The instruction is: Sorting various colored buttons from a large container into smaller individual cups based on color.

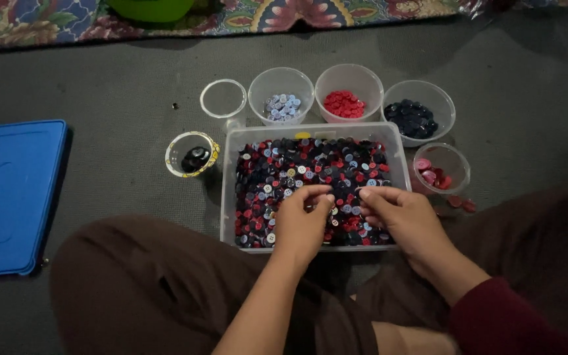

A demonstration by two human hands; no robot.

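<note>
Buttons (310, 172) in red, navy, white and pale blue fill a clear rectangular tub (229, 197) on grey floor matting, just in front of a seated person's crossed legs. Left hand (302, 220) and right hand (399, 220) rest in the pile, fingers curled and pinched together; whether either holds a button cannot be told. Beyond the tub stand small clear cups of pale blue buttons (281, 106), red buttons (344, 104) and navy buttons (412, 118).

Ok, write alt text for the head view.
Both hands, left hand and right hand, pick through mixed buttons in a clear tub on a grey floor. Small bowls around it hold sorted buttons; a blue lid lies left.
</note>
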